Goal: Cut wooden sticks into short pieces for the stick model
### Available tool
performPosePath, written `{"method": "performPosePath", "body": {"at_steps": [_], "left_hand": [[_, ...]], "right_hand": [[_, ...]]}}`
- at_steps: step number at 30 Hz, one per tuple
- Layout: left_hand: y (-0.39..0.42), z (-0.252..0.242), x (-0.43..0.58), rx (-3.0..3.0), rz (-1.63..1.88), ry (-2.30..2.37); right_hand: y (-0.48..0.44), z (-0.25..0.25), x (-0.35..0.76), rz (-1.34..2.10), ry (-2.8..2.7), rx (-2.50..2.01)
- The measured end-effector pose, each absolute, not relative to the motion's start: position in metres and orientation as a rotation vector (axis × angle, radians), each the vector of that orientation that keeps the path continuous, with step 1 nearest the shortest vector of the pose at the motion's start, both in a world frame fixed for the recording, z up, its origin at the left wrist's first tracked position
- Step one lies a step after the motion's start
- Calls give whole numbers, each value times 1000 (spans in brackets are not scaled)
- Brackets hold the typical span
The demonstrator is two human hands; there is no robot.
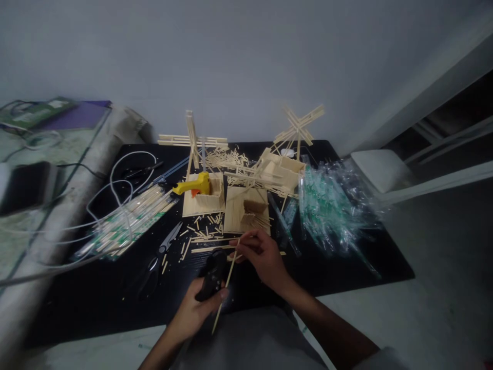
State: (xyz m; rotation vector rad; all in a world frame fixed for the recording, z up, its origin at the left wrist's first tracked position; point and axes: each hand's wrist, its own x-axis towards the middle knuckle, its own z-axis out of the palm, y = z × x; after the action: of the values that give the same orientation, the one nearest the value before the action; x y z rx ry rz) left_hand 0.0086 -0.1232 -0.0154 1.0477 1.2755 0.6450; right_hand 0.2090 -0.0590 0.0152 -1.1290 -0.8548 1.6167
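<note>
My left hand (198,308) is closed around a dark black object (213,275), whose kind I cannot make out in the dim light. A thin wooden stick (231,271) slants past its thumb, its lower end hanging over my lap. The upper end of that stick is pinched between the fingers of my right hand (265,257). Just beyond my hands, loose sticks (210,249) lie on the black table. Behind them stands a square stick-built base (234,205) with a small box-like part on it.
A yellow glue gun (194,184) rests on another stick base. Scissors (169,239) and bagged sticks (134,218) lie left, among white cables (111,180). Crumpled plastic wrappers (331,205) cover the right side. Windmill-like stick crosses (298,126) stand at the back near the wall.
</note>
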Motion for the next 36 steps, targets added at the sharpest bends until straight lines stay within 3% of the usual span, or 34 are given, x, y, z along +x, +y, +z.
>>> {"method": "performPosePath", "body": {"at_steps": [36], "left_hand": [[-122, -29, -1, 1206, 585, 1198]], "right_hand": [[-58, 3, 215, 1598, -965, -1208]]}}
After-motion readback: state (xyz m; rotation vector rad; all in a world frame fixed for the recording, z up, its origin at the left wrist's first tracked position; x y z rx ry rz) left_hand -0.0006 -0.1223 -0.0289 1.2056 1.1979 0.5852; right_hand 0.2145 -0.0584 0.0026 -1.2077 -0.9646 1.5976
